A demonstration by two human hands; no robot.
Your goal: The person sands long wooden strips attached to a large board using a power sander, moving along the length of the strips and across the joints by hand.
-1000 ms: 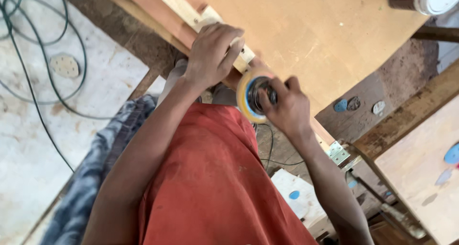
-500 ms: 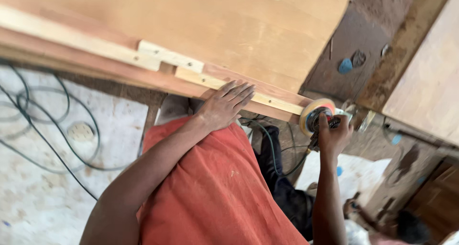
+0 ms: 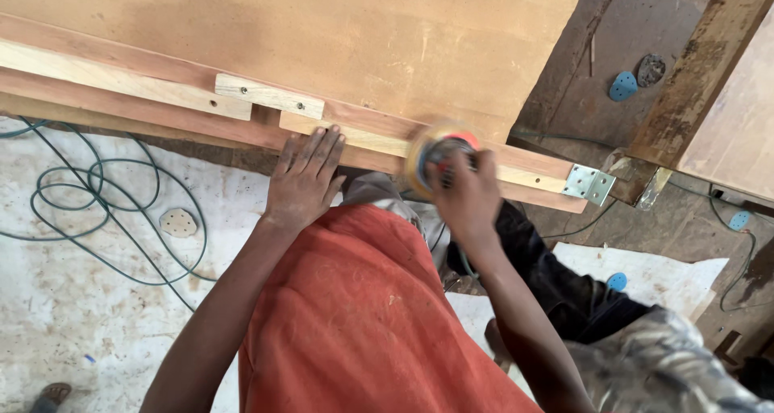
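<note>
Head view, looking straight down. Containers: none to be seen on the bench or the floor.

Left hand [image 3: 305,179] lies flat and unclenched, fingers spread, palm pressing the front edge of the wooden frame [image 3: 161,98]; it grasps nothing. Right hand [image 3: 466,195] is clenched around a small round sander [image 3: 439,151], its yellow disc blurred, set against the pale wooden strip [image 3: 379,141] that runs along the frame's near edge. The sander sits well right of the left hand, partway toward the frame's corner.

Around: a short pale block [image 3: 268,96] screwed across the frame, just above the left hand's fingertips. A large brown board [image 3: 339,34] fills the frame beyond it. A metal corner bracket [image 3: 588,183] marks the frame's right end, near the sander. A green cable [image 3: 97,211] lies looped on the pale floor sheet [image 3: 72,316] to the left, with a worn sanding disc [image 3: 178,222] beside it. Blue sanding pads [image 3: 622,85] lie on the dark ground at right, next to a rough timber beam [image 3: 693,74].

In the way: the person's orange garment [image 3: 355,324] hangs close under the frame edge, between both arms.

Edges and room: the strip is bare between the two hands and from the sander to the bracket; past the bracket the frame ends.
</note>
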